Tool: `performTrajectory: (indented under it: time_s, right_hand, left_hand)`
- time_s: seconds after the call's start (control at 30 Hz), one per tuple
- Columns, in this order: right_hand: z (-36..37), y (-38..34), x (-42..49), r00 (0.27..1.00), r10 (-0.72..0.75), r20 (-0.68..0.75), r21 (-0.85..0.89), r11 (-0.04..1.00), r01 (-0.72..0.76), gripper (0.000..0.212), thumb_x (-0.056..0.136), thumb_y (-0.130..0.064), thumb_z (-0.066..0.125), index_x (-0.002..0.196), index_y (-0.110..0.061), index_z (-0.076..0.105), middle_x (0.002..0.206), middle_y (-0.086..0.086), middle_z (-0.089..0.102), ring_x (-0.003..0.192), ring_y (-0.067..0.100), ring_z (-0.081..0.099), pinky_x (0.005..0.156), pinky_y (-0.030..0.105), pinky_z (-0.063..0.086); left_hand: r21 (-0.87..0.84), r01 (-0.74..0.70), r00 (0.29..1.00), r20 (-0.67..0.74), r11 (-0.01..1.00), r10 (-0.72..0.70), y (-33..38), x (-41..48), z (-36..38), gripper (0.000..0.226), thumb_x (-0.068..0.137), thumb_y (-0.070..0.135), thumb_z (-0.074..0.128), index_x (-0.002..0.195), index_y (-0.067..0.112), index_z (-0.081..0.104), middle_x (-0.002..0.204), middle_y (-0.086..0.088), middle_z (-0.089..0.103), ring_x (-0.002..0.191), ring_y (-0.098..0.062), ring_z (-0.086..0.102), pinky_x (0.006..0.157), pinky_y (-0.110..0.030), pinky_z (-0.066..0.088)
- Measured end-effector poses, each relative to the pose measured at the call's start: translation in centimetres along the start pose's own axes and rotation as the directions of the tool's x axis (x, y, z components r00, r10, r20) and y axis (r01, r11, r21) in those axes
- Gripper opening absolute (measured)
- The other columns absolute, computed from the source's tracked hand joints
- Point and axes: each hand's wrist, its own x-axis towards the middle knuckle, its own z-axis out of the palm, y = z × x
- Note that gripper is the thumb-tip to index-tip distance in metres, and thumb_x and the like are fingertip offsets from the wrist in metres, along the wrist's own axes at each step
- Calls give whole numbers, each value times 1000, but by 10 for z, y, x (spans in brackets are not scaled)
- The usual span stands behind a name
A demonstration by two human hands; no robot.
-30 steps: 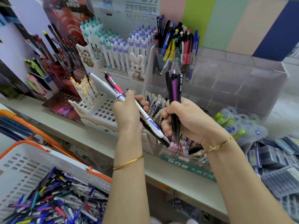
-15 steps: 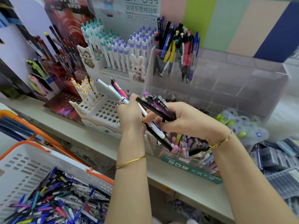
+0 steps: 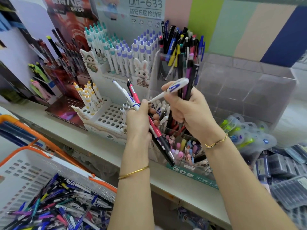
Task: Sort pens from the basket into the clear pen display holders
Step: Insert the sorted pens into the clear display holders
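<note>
Both up before clear holders [image 3: 245,90]: L hand [image 3: 139,120] round pink+white pens [image 3: 154,128], R hand [image 3: 191,112] round dark pens [image 3: 189,83] + white pen [image 3: 176,87]

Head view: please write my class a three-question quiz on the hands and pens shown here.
1. True or false: the left hand grips a pink pen.
2. The white basket has handles coloured: A green, B orange, C black.
3. Fill the gap: the right hand pinches a white pen marked in ____.

Key: 1 true; 2 B; 3 blue.
</note>
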Motion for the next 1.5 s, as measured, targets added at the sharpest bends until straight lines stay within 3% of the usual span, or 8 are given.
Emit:
performTrajectory:
  time_s: [0.2, 0.4, 0.63, 0.83, 0.97, 1.23, 1.33, 1.5]
  right_hand:
    - [13, -4, 17, 932, -64, -356, 184, 973, 137, 18, 94, -8, 59, 110, -1, 57, 99, 18, 64, 44, 1, 49, 44, 13, 38]
    - [16, -6, 18, 853, -47, -520, 84, 991, 106, 14, 97, -13, 52, 83, -9, 50, 57, -2, 48, 48, 8, 38, 48, 24, 32]
    - [10, 0, 11, 920, 196, -339, 56, 981, -188, 19, 88, 4, 42, 83, -13, 36, 62, 3, 40, 39, 12, 36, 41, 25, 35]
    - [10, -5, 9, 951, 225, -212, -17, 972, -234, 23, 91, -16, 63, 72, -11, 51, 41, -12, 45, 31, 3, 36, 33, 17, 29]
    - [11, -5, 13, 951, 212, -224, -6, 976, -219, 21, 91, -15, 64, 91, 6, 61, 60, 10, 52, 32, 2, 37, 33, 14, 32]
    - [4, -11, 23, 909, -102, -403, -181, 983, 30, 17, 97, -17, 53, 81, -18, 47, 64, 3, 54, 50, 8, 48, 52, 20, 40]
    - [9, -8, 6, 960, -24, -278, -223, 974, -40, 15, 94, -8, 47, 83, -14, 40, 66, 8, 44, 52, 24, 51, 51, 35, 46]
    - [17, 1, -18, 982, 186, -31, -284, 940, -187, 23, 87, 4, 48, 84, -19, 44, 57, 1, 45, 38, 19, 42, 40, 29, 37]
  left_hand:
    - [119, 10, 965, 257, 993, -40, 8, -7, 1, 26, 100, 22, 51, 78, 7, 54, 52, 2, 50, 39, -9, 44, 35, -17, 34]
    - [157, 27, 904, 418, 987, -92, 8, -11, -5, 19, 100, 20, 49, 90, 6, 56, 57, 1, 51, 40, -8, 44, 35, -17, 34]
    - [196, 51, 858, 493, 979, -143, 6, -15, -10, 15, 100, 13, 46, 91, 7, 57, 57, 0, 50, 40, -7, 42, 36, -16, 33]
    - [279, 41, 812, 550, 960, -194, 11, -18, -14, 17, 101, 12, 44, 86, 8, 54, 61, -3, 49, 42, -9, 42, 36, -17, 33]
    - [226, 96, 806, 553, 969, -209, 10, -17, -15, 16, 101, 11, 44, 88, 7, 53, 66, -6, 52, 43, -8, 43, 35, -16, 34]
    - [153, 156, 868, 449, 976, -209, 5, -12, -20, 16, 100, 10, 44, 96, 3, 58, 61, -2, 51, 41, -6, 42, 36, -15, 34]
    - [13, 137, 929, 346, 990, -133, 8, -7, -19, 15, 99, 8, 46, 88, 4, 55, 57, 0, 46, 41, -7, 41, 36, -15, 35]
    - [-117, 29, 985, 174, 993, -8, 9, 2, -23, 14, 100, 5, 43, 93, 4, 56, 59, 0, 47, 44, -8, 44, 40, -18, 40]
